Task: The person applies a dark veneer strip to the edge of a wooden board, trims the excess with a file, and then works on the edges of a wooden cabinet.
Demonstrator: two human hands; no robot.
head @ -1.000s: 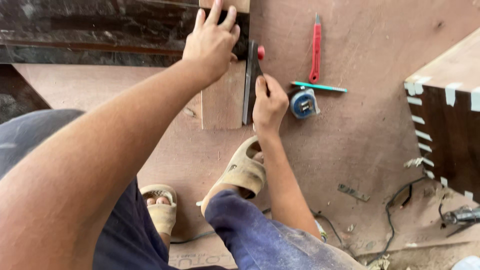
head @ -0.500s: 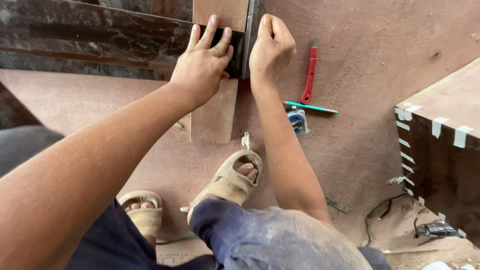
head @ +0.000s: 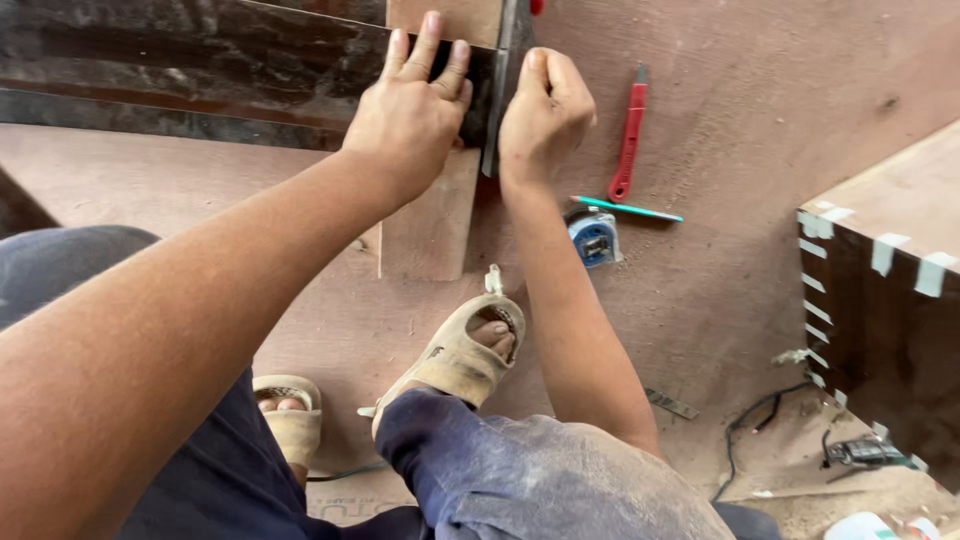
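My left hand [head: 412,105] lies flat, fingers spread, pressing a dark metal square [head: 497,90] onto a narrow plywood strip [head: 432,215]. My right hand [head: 541,115] is closed in a fist beside the square's upright blade, gripping something small and thin against its edge; the thing itself is hidden in the fingers. The strip lies on a large brown plywood sheet [head: 760,120] and runs under a dark board [head: 180,70] at the top left.
A red utility knife [head: 630,135], a teal pencil [head: 628,208] and a blue tape measure [head: 595,240] lie right of my right hand. A dark box with taped edges [head: 890,300] stands at the right. My sandalled feet [head: 460,350] rest below. Cables [head: 760,420] trail at lower right.
My right hand has slid up along the square's blade from near the tape measure to beside my left hand. The left hand keeps pressing the square. The view has shifted slightly.
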